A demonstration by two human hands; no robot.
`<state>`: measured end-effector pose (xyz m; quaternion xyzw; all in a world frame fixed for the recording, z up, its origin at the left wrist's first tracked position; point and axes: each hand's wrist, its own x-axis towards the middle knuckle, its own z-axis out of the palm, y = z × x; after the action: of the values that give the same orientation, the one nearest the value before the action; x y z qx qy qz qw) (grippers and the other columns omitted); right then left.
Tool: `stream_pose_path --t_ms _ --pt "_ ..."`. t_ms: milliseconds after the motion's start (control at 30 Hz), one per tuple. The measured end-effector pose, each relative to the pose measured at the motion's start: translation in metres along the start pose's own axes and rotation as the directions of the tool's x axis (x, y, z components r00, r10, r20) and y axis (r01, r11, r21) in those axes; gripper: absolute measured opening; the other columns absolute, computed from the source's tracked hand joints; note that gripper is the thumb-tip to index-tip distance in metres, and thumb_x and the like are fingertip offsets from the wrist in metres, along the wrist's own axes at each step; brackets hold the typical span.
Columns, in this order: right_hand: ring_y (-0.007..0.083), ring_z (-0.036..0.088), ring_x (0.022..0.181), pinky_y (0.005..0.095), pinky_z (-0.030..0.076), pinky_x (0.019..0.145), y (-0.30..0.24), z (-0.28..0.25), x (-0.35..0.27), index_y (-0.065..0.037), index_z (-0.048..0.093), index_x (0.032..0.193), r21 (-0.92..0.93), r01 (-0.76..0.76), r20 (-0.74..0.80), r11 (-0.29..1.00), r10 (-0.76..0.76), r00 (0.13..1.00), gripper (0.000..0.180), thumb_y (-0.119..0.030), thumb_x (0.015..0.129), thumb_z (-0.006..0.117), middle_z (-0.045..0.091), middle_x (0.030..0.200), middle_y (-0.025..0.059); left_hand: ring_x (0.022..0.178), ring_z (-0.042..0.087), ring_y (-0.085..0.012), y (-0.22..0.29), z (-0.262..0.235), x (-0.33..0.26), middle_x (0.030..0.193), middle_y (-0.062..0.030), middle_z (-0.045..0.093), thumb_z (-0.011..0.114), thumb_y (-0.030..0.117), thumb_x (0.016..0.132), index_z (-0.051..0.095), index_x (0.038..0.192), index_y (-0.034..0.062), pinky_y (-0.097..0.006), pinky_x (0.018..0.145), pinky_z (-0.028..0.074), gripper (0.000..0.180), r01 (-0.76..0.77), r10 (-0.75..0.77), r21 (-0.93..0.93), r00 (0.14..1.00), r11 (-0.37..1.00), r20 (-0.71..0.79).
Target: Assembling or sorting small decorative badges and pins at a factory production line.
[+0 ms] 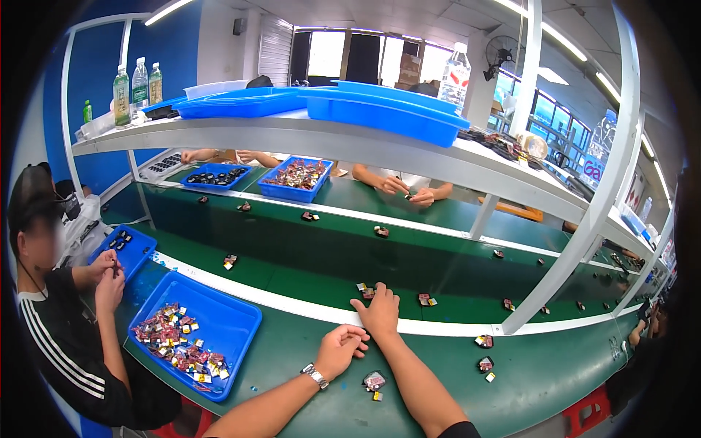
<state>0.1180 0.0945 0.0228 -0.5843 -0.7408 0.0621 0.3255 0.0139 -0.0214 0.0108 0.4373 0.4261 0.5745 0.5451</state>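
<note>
Trays first: a blue tray (196,336) of small wrapped parts sits at the near edge of the green bench (292,365), beside a seated co-worker's hands (109,277). The left hand (340,349) rests loosely curled and holds nothing. The right hand (378,310) lies flat, fingers spread, on small parts (365,290) on the moving belt (307,263). Those could slide past if the belt runs. A small dark part (374,380) lies between the forearms, easily swept off the bench edge.

I see a long green desk (555,369) under a grey metal shelf (292,135), a blue wall (95,58), bright windows (326,52) and ceiling strip lights (166,10).
</note>
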Motion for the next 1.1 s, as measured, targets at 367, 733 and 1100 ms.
stream_pose_path --t_ms 367,733,1100 --pt "0.0236 0.061 0.103 0.0341 0.05 0.085 0.028 -0.056 -0.049 -0.007 0.056 0.115 0.561 0.152 0.042 0.814 -0.211 0.977 0.053 -0.013 0.07 0.083 0.066 0.106 0.0071 0.07 0.063 -0.0119 0.013 -0.012 0.001 0.096 -0.0115 0.068 0.048 0.017 0.101 0.059 0.109 -0.0019 -0.025 0.059 0.054 0.023 0.114 -0.109 0.033 0.988 0.993 -0.11" --pt "0.0308 0.055 0.119 0.0386 0.046 0.102 0.032 -0.117 -0.084 -0.008 0.061 0.123 0.57 0.342 0.184 0.747 -0.522 0.833 0.055 -0.01 0.072 0.081 0.058 0.124 0.0134 0.093 0.062 -0.0149 0.025 -0.012 -0.002 0.112 -0.0093 0.063 0.044 0.029 0.105 0.054 0.129 -0.0012 -0.03 0.078 0.056 0.04 0.395 -0.34 -0.017 0.812 0.919 0.474" --pt "0.0252 0.061 0.091 0.0356 0.053 0.075 0.022 -0.104 -0.094 -0.008 0.065 0.104 0.404 0.341 -0.02 0.849 -0.365 0.931 0.028 -0.011 0.078 0.074 0.06 0.098 0.006 0.114 0.061 -0.0228 0.023 0.003 -0.009 0.123 -0.0135 0.059 0.051 0.012 0.101 0.049 0.131 0.0014 -0.044 0.1 0.053 0.031 0.349 -0.274 -0.179 0.899 0.92 0.343"
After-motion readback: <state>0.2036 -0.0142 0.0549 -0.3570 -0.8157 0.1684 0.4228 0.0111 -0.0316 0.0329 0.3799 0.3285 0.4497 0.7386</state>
